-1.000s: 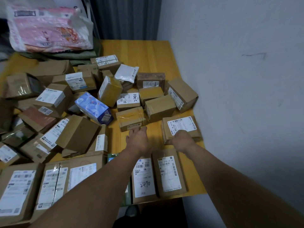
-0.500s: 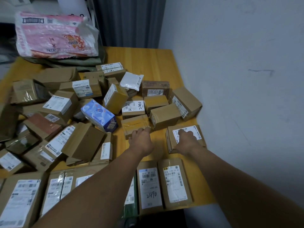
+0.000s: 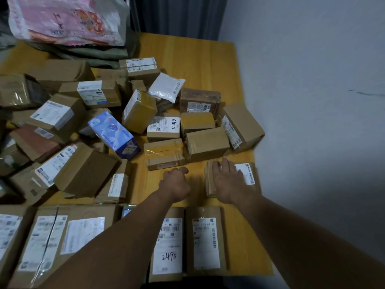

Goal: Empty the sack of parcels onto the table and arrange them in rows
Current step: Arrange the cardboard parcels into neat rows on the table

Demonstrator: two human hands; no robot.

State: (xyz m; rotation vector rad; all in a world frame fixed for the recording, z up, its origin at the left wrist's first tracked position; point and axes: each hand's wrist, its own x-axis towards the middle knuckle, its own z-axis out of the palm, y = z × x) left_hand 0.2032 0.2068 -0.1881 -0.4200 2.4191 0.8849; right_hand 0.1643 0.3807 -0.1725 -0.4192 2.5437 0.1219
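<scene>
Several brown cardboard parcels lie jumbled on the yellow wooden table (image 3: pixel 200 65). My right hand (image 3: pixel 228 180) rests flat with straight fingers on a flat labelled parcel (image 3: pixel 248 174) near the table's right edge. My left hand (image 3: pixel 175 183) hovers just left of it, fingers curled and holding nothing, close to a taped box (image 3: pixel 164 153). Two long labelled parcels (image 3: pixel 205 240) lie side by side at the front edge, one marked 2490 (image 3: pixel 167 247). A pink and white sack (image 3: pixel 68 19) sits at the back left.
A blue printed box (image 3: pixel 113 134) and a white poly mailer (image 3: pixel 166 87) lie among the pile. Large labelled boxes (image 3: pixel 62 236) line the front left. A grey wall (image 3: pixel 312 80) borders the table's right side; a dark curtain (image 3: pixel 177 15) hangs behind.
My right hand has slid forward over the flat labelled parcel and now covers more of it. My left hand has stayed near the taped box. The camera has shifted a little.
</scene>
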